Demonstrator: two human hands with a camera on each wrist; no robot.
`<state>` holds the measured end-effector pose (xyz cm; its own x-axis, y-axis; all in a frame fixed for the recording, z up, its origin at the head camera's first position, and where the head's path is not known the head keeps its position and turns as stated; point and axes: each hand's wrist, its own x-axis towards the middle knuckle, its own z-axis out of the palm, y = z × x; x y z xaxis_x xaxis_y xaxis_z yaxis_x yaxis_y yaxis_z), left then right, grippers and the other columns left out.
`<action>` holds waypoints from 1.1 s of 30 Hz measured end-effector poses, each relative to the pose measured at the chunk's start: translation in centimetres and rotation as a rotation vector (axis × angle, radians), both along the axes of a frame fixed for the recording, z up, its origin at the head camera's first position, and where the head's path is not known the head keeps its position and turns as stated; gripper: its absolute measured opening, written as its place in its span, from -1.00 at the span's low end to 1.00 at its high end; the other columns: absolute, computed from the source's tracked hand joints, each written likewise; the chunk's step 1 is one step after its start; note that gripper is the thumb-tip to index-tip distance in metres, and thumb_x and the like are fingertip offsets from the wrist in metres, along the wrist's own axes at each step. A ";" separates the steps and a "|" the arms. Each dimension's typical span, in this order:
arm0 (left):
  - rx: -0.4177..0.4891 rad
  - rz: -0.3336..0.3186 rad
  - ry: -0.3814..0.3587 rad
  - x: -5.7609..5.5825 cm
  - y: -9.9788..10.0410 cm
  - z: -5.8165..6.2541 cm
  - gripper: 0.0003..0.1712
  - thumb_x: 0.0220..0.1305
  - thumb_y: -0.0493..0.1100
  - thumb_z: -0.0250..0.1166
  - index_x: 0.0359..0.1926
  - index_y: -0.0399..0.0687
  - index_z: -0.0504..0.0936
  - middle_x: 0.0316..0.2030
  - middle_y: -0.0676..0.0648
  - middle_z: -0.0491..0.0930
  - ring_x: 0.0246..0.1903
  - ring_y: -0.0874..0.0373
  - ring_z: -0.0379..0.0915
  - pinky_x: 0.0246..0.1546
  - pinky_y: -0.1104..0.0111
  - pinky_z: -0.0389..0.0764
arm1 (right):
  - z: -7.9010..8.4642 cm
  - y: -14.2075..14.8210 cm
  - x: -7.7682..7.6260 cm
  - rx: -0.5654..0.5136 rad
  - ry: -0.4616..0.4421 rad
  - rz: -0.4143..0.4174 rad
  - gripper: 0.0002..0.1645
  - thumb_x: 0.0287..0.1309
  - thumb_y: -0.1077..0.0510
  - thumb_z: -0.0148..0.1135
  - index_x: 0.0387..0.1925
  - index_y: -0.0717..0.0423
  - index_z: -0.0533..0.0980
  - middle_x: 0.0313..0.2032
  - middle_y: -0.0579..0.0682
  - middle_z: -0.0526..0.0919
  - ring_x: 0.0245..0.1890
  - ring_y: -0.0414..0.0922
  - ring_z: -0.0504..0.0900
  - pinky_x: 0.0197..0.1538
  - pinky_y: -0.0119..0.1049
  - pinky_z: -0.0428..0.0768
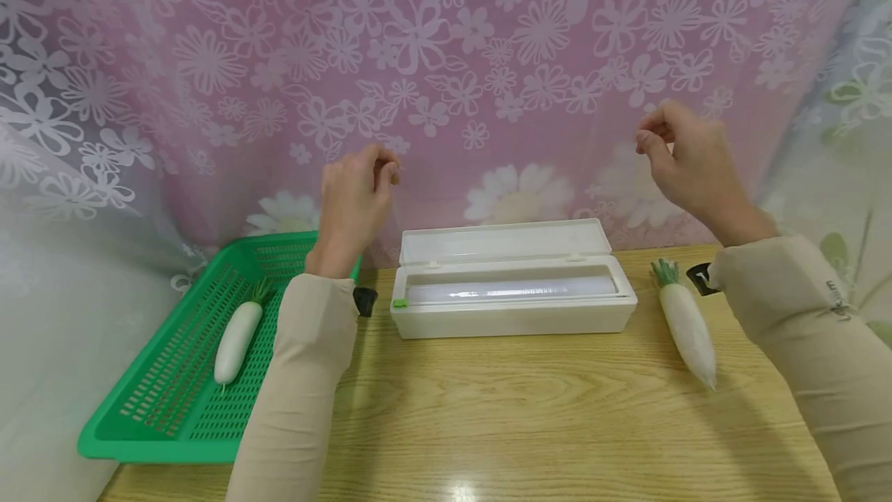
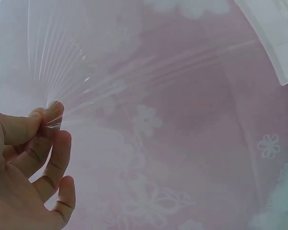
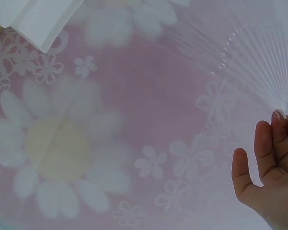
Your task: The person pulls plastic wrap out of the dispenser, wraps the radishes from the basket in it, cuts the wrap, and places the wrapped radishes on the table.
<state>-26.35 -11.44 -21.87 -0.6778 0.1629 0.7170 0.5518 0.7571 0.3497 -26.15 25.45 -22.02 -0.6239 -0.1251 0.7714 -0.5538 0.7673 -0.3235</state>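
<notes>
Clear plastic wrap [image 2: 62, 62] stretches between my two raised hands, its folds fanning out from the pinched corners. My left hand [image 1: 355, 196] pinches one corner between thumb and forefinger, and in the left wrist view the hand [image 2: 36, 163] has its other fingers loosely bent. At the upper right, my right hand [image 1: 690, 165] pinches the other corner; the right wrist view shows creases in the wrap [image 3: 264, 62] running to its fingertips. Below and between the hands stands a white wrap dispenser box [image 1: 516, 321], lid raised, with a roll of wrap [image 1: 516, 288] inside.
On the left a green plastic basket [image 1: 104, 440] holds one white radish [image 1: 238, 343] with trimmed green stems. A second white radish [image 1: 686, 331] lies on the wooden table [image 1: 530, 417], right of the box. Behind hangs a pink flowered curtain [image 1: 446, 84].
</notes>
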 end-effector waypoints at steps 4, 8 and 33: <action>0.011 0.008 0.027 0.3 0.1 0.9 -0.88 0.41 -0.36 0.25 -0.23 -0.35 0.70 -0.42 -0.19 0.73 -0.56 -0.06 0.51 -0.09 0.05 0.42 | 0.9 -0.1 0.1 -0.014 0.015 -0.011 -0.89 0.39 0.41 0.09 -0.21 0.43 0.52 -0.35 0.28 0.66 -0.40 -0.60 0.33 -0.40 -0.54 0.22; 0.019 0.012 0.059 0.8 0.2 1.7 -0.87 0.42 -0.35 0.24 -0.21 -0.36 0.69 -0.40 -0.19 0.73 -0.50 -0.08 0.55 -0.06 0.04 0.41 | 1.9 -0.3 0.5 -0.035 0.009 -0.050 -0.87 0.40 0.37 0.09 -0.19 0.42 0.53 -0.36 0.22 0.66 -0.39 -0.59 0.33 -0.46 -0.54 0.21; 0.100 -0.180 0.197 5.0 -0.7 1.0 -0.95 0.40 -0.43 0.23 -0.23 -0.35 0.63 -0.38 -0.19 0.69 -0.39 0.00 0.63 -0.44 0.34 0.45 | 2.4 0.6 6.4 -0.222 -0.134 0.135 -0.88 0.44 0.37 0.07 -0.22 0.24 0.54 -0.31 -0.34 0.65 -0.23 -0.35 0.60 -0.09 -0.60 0.43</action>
